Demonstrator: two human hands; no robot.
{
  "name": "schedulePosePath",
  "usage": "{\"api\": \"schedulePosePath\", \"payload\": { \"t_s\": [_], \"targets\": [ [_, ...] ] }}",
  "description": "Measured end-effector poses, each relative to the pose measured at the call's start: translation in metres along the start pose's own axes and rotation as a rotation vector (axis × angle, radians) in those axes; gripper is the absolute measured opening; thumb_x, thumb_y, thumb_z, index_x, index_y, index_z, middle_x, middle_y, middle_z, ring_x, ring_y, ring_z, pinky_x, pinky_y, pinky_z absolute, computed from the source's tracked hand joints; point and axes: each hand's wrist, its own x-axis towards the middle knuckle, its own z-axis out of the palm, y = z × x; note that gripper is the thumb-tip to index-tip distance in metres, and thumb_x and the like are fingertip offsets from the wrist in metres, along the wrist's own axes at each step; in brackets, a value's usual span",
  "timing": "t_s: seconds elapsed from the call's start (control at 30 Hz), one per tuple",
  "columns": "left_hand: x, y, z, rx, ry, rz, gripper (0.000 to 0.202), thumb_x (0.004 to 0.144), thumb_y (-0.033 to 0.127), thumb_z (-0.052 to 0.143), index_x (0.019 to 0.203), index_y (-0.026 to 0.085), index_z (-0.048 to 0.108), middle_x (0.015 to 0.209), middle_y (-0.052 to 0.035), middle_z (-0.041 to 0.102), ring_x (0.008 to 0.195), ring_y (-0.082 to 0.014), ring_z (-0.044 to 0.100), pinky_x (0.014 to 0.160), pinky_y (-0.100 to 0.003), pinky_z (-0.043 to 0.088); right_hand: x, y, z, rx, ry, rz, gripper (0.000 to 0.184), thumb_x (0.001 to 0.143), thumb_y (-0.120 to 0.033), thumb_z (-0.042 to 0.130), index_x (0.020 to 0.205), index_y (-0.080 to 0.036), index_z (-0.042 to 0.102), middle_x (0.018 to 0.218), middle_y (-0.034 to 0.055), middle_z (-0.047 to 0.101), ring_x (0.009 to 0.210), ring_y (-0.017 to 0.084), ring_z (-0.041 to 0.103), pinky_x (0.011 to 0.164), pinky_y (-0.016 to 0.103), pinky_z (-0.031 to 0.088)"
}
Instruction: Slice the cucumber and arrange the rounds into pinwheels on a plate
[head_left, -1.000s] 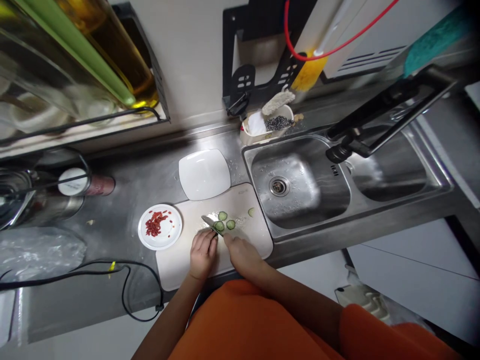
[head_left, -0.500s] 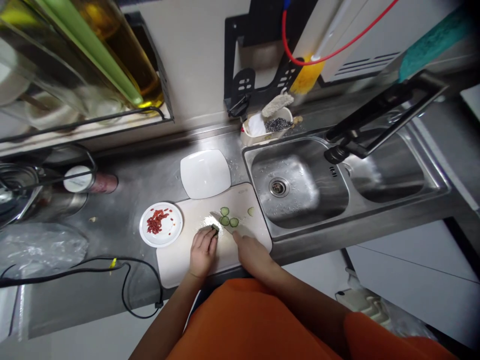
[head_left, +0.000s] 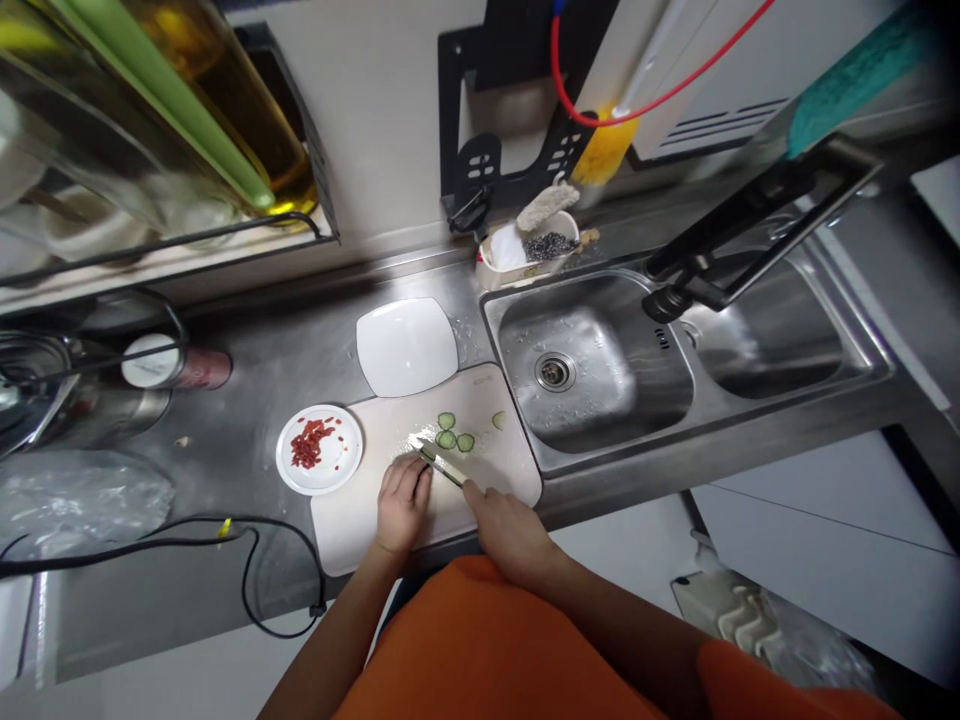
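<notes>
My left hand [head_left: 402,502] rests on the pale cutting board [head_left: 349,530], its fingers curled over a piece of cucumber that is mostly hidden by them and the blade. Gripped by the handle in my right hand [head_left: 511,530] is a knife [head_left: 445,466]. Its blade points up and left, touching or right beside the cucumber at my left fingertips; I cannot tell which. Several round cucumber slices [head_left: 447,439] lie just beyond the blade. A lone cucumber slice [head_left: 499,421] is near the board's right edge.
A white plate with red berries [head_left: 319,450] overlaps the board's left corner. Behind the board sits a square white plate [head_left: 407,345]. A double sink [head_left: 600,360] with a black faucet [head_left: 667,300] is on the right. Black cables [head_left: 259,525] and a plastic bag [head_left: 82,495] lie left.
The knife has moved left and towards me, from beside the slices to my left fingertips, and its blade has tilted. My left hand stays on the cucumber piece. The view has shifted slightly.
</notes>
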Motion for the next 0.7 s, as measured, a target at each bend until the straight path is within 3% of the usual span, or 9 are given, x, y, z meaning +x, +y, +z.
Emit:
{"api": "schedulePosePath", "payload": {
  "t_s": [0.7],
  "targets": [
    [0.0019,0.0008,-0.0002,-0.012,0.007,0.013,0.018,0.087,0.024,0.049,0.099,0.017,0.062,0.095,-0.0081,0.066,0.096,-0.0196,0.059,0.089,-0.039,0.047,0.0056,-0.0040,-0.0085,0.012,-0.007,-0.010,0.038,0.090,-0.007,0.028,0.124,-0.016,0.043,0.093,0.0131,0.065,0.087,0.021,0.064,0.067,0.026,0.047]
  ]
}}
